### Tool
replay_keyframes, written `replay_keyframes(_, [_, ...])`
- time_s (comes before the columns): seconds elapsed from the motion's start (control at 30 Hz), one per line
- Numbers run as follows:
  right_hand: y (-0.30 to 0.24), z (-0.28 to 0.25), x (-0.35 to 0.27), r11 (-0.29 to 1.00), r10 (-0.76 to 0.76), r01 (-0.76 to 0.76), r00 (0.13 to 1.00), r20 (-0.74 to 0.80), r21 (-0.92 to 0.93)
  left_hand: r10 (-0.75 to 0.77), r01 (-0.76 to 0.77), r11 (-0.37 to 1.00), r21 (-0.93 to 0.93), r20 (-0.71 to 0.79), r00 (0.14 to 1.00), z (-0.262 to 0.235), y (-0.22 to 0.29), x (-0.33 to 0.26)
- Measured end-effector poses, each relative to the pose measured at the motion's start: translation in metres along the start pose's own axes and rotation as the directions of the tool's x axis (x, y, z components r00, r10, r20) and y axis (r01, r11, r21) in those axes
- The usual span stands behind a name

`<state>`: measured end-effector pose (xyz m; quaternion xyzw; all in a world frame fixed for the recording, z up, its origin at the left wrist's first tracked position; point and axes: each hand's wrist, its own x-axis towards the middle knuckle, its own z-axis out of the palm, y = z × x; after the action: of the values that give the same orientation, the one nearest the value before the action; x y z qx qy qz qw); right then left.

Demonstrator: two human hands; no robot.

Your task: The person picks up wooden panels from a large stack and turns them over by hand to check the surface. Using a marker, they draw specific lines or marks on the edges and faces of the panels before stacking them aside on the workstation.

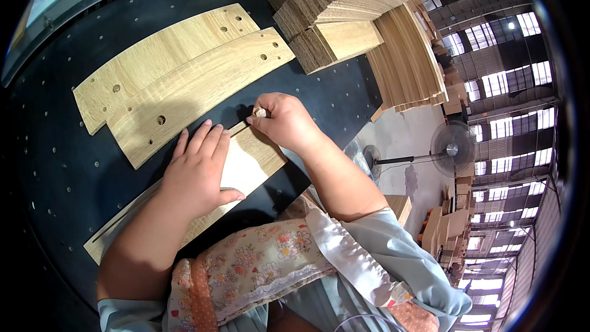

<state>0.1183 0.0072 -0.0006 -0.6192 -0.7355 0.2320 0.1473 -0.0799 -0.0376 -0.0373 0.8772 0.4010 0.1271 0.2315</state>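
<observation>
A long, light wood-grain board (257, 152) lies slantwise on the dark work table in front of me, with a narrow dark groove along its far edge. My left hand (198, 169) rests flat on its middle, fingers spread toward that edge and thumb apart. Near the board's right end, the fingers of my right hand (284, 122) are closed round a small, pale, rounded piece (259, 112) at the groove; its kind is mostly hidden by my grip. Just beyond my hands lie two curved wood-grain panels with drilled holes, the nearer panel (206, 89) partly overlapping the farther panel (157, 52).
The black table top (67, 163) is dotted with small pale spots. Tall stacks of boards (350, 6) stand at the far right, with another stack of panels (409, 64) beside them. A pedestal fan (453, 149) stands on the floor to the right.
</observation>
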Motion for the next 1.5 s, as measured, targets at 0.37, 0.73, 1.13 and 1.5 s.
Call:
replay_keyframes(0.37, [-0.011,-0.003,0.018,0.989,0.051,-0.02,0.975,0.215,-0.144,0.011,-0.011,1.0,0.004,0.003,1.0,0.0,0.0,0.001])
replay_keyframes(0.73, [0.028,-0.013,-0.012,0.839,-0.014,0.028,0.999,-0.029,0.543,-0.026,0.025,0.999,0.029,0.034,0.999,-0.001,0.003,0.001])
replay_keyframes(1.13, [0.01,0.008,-0.039,0.893,-0.34,0.355,0.935,0.102,-0.277,-0.013,0.011,0.994,0.112,0.021,1.0,0.0,-0.001,0.001])
replay_keyframes(1.5, [0.015,0.013,-0.045,0.853,-0.446,0.433,0.895,0.024,-0.292,-0.068,0.058,0.99,0.127,0.077,0.995,-0.002,0.004,0.005])
